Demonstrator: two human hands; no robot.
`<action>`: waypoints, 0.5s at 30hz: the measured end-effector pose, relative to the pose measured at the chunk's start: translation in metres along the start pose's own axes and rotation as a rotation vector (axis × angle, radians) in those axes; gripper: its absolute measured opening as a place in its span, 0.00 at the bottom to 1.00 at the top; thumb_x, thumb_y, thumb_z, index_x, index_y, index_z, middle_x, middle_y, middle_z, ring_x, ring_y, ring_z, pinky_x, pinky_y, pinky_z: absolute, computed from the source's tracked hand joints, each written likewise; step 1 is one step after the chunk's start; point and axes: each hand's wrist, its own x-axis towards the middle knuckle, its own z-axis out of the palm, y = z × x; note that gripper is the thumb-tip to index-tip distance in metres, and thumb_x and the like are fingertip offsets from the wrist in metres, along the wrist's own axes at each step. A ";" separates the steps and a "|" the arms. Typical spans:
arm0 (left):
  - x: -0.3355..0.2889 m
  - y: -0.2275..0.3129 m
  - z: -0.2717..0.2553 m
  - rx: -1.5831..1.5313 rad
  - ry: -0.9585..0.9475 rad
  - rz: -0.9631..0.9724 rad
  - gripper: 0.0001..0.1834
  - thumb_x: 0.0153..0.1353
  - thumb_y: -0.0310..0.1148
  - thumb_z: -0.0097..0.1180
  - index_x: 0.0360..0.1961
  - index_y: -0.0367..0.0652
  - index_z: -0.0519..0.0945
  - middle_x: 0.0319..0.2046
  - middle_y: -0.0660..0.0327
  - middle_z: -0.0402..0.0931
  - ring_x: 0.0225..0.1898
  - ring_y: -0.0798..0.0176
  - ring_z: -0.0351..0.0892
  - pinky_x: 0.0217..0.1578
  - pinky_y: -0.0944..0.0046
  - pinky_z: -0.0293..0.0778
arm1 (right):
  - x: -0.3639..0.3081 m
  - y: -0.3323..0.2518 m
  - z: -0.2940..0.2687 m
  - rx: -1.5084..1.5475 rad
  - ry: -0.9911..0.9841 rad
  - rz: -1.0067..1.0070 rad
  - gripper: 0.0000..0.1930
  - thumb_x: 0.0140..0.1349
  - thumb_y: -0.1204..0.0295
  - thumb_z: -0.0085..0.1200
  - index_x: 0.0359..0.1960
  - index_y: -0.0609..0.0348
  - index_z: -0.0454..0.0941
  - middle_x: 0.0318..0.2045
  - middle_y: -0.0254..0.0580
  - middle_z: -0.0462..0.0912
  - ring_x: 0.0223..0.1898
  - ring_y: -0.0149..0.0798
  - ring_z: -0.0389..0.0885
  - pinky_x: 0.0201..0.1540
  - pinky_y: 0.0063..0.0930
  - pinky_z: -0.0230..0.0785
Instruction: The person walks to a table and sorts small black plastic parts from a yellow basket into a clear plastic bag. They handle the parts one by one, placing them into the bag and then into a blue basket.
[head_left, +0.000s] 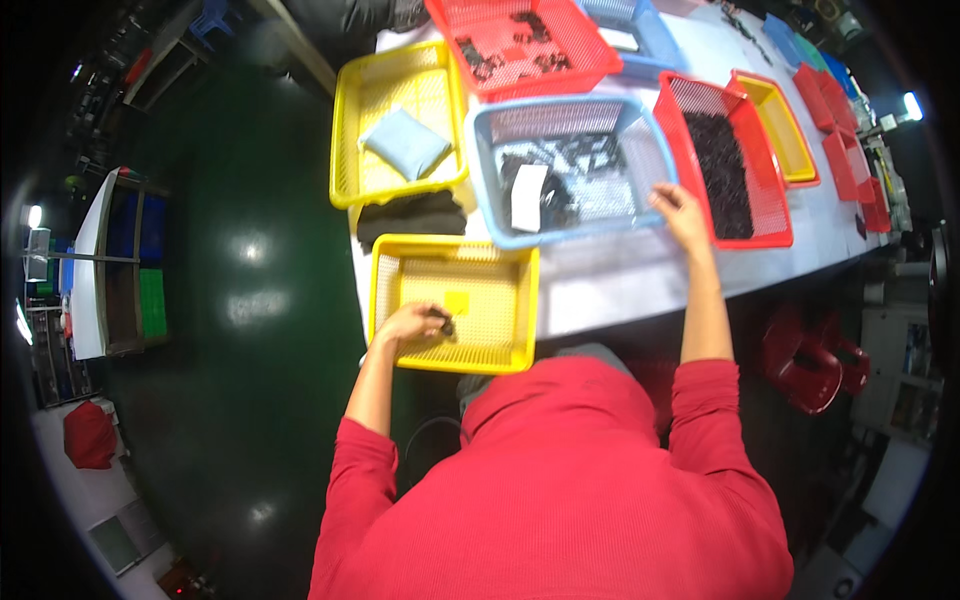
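Note:
My left hand (415,322) is inside the near yellow basket (378,290), fingers closed on a small dark piece (447,327) whose kind I cannot make out. Over the near right corner of the blue basket (560,236) is my right hand (678,212). Its fingers are bent together, and whatever they may hold is too small to tell. That blue basket contains dark parts in clear plastic (585,155) and a white paper slip (528,197). Right beside it, a red basket (740,243) holds many small black pieces (718,160).
A second yellow basket (345,150) carries a light blue packet (406,142), with black cloth-like material (410,218) below it. Farther back are a red basket (480,88) with dark parts and another blue basket (655,60). Red stools (805,365) stand right of the white table (590,305).

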 end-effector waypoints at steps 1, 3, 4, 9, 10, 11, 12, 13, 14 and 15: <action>-0.018 0.026 0.017 -0.215 -0.004 -0.056 0.06 0.55 0.25 0.53 0.35 0.41 0.76 0.28 0.62 0.75 0.24 0.73 0.68 0.25 0.75 0.66 | 0.008 0.026 -0.008 -0.156 -0.031 -0.178 0.20 0.51 0.65 0.61 0.43 0.66 0.75 0.41 0.46 0.79 0.43 0.39 0.77 0.49 0.30 0.67; 0.011 -0.027 -0.013 -0.124 -0.172 0.092 0.06 0.53 0.25 0.55 0.34 0.41 0.76 0.23 0.63 0.73 0.20 0.73 0.66 0.22 0.74 0.63 | 0.006 -0.007 -0.003 -0.296 -0.134 -0.130 0.33 0.43 0.56 0.66 0.47 0.66 0.71 0.46 0.53 0.75 0.50 0.46 0.73 0.53 0.35 0.63; -0.004 0.004 0.013 -0.236 0.093 -0.072 0.08 0.52 0.24 0.56 0.36 0.40 0.77 0.23 0.64 0.73 0.20 0.73 0.66 0.21 0.73 0.64 | 0.013 0.019 0.003 -0.345 -0.191 -0.156 0.38 0.39 0.51 0.67 0.48 0.66 0.71 0.47 0.56 0.74 0.52 0.51 0.70 0.55 0.38 0.60; -0.007 0.022 0.019 -0.237 0.186 -0.147 0.08 0.53 0.23 0.56 0.36 0.40 0.77 0.28 0.66 0.77 0.21 0.73 0.70 0.25 0.73 0.72 | 0.009 -0.018 0.033 -0.897 -0.279 -0.102 0.37 0.41 0.43 0.61 0.43 0.64 0.76 0.43 0.56 0.76 0.51 0.53 0.70 0.54 0.41 0.61; -0.009 0.024 0.021 -0.220 0.199 -0.140 0.08 0.53 0.23 0.56 0.36 0.40 0.77 0.29 0.66 0.77 0.21 0.73 0.70 0.25 0.73 0.72 | 0.005 -0.019 0.038 -0.943 -0.321 -0.094 0.34 0.43 0.44 0.60 0.42 0.64 0.77 0.40 0.55 0.78 0.49 0.52 0.71 0.53 0.41 0.62; -0.010 0.025 0.024 -0.226 0.230 -0.136 0.08 0.53 0.23 0.56 0.36 0.40 0.77 0.29 0.65 0.77 0.21 0.73 0.70 0.25 0.73 0.72 | 0.005 -0.020 0.039 -0.990 -0.366 -0.086 0.32 0.45 0.45 0.59 0.40 0.64 0.78 0.38 0.54 0.79 0.48 0.51 0.73 0.52 0.41 0.63; -0.013 0.027 0.027 -0.234 0.262 -0.134 0.08 0.53 0.23 0.56 0.36 0.39 0.77 0.29 0.64 0.77 0.21 0.73 0.71 0.26 0.73 0.72 | 0.009 -0.020 0.039 -0.902 -0.387 -0.080 0.29 0.47 0.47 0.58 0.38 0.64 0.79 0.35 0.53 0.80 0.45 0.50 0.75 0.50 0.42 0.65; -0.013 0.024 0.031 -0.245 0.280 -0.144 0.07 0.54 0.23 0.56 0.36 0.39 0.77 0.29 0.64 0.77 0.21 0.72 0.71 0.26 0.74 0.72 | 0.010 -0.016 0.038 -0.821 -0.416 -0.058 0.27 0.49 0.48 0.57 0.36 0.64 0.79 0.32 0.52 0.80 0.43 0.49 0.77 0.48 0.42 0.66; -0.010 0.018 0.028 -0.274 0.269 -0.126 0.07 0.54 0.23 0.55 0.36 0.38 0.76 0.30 0.63 0.77 0.21 0.72 0.72 0.26 0.74 0.72 | 0.011 -0.011 0.039 -0.740 -0.444 -0.035 0.25 0.50 0.50 0.56 0.34 0.63 0.80 0.29 0.51 0.81 0.40 0.48 0.78 0.46 0.43 0.67; -0.003 0.011 0.021 -0.305 0.257 -0.108 0.07 0.54 0.23 0.55 0.36 0.38 0.76 0.30 0.62 0.77 0.22 0.72 0.72 0.26 0.74 0.72 | 0.014 -0.006 0.040 -0.717 -0.393 -0.072 0.22 0.52 0.53 0.54 0.34 0.64 0.79 0.27 0.51 0.81 0.37 0.46 0.79 0.43 0.42 0.69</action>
